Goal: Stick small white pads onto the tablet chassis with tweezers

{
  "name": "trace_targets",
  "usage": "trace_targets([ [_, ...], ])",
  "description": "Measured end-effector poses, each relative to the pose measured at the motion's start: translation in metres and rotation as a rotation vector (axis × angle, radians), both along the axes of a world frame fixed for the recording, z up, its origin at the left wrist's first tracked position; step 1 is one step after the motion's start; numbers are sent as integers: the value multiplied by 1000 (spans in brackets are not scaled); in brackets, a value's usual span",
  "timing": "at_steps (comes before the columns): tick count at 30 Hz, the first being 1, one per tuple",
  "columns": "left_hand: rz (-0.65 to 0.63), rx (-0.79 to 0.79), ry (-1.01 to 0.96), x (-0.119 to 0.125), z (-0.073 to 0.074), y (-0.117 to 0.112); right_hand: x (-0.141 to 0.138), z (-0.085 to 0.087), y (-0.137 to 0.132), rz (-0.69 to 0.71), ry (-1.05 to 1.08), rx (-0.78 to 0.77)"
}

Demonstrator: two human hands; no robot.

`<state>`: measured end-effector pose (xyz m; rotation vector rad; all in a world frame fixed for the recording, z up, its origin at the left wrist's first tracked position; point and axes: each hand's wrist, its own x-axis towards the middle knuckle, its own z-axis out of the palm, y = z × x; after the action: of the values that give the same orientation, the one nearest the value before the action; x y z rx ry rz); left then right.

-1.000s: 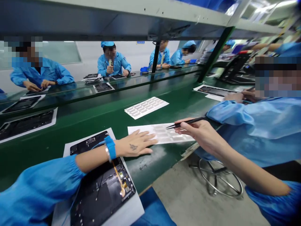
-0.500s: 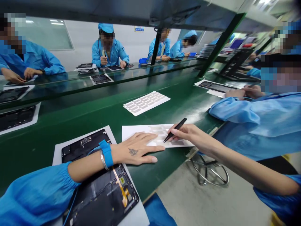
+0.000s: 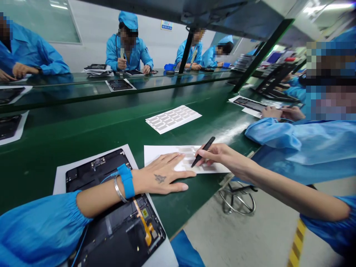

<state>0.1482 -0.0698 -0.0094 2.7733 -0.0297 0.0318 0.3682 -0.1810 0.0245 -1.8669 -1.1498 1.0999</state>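
Observation:
My left hand [image 3: 167, 173] lies flat, fingers spread, on the left part of a white sheet with rows of grey stickers [image 3: 155, 152]. In my right hand [image 3: 215, 152] is a pair of black tweezers [image 3: 203, 151], slanting down so that the tips are at the stickers beside my left fingertips. Whether the tips touch a sticker I cannot tell. Under my left forearm lies an opened tablet [image 3: 119, 237] with black inner parts and an orange ribbon cable [image 3: 145, 226], resting on a pale backing sheet [image 3: 61, 178]. A blue wrist strap [image 3: 127, 181] circles my left wrist.
Farther back on the green bench [image 3: 111, 122] lies a second sticker sheet [image 3: 174, 118]. A co-worker's sleeve [image 3: 272, 133] is close on the right, by another tablet [image 3: 249, 103]. More tablets line the left side. A dark post [image 3: 263, 55] rises at the back right.
The tweezers and my right hand have shifted slightly left, the tips nearer my left fingers. My left hand stays flat on the sheet. The view has tilted a little.

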Motion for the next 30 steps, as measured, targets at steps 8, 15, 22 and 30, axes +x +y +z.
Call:
trace_targets([
  [8,-1,27,-49,1,-5,0,-1,-4,1,-60,4,66],
  [15,-12,80,-84,2,-9,1,-8,-4,-5,-196,74,176],
  [22,33,270,-150,-16,5,4,-44,44,2,-301,206,480],
  [30,670,397,-106,-178,28,66,-94,30,44,-71,203,438],
])
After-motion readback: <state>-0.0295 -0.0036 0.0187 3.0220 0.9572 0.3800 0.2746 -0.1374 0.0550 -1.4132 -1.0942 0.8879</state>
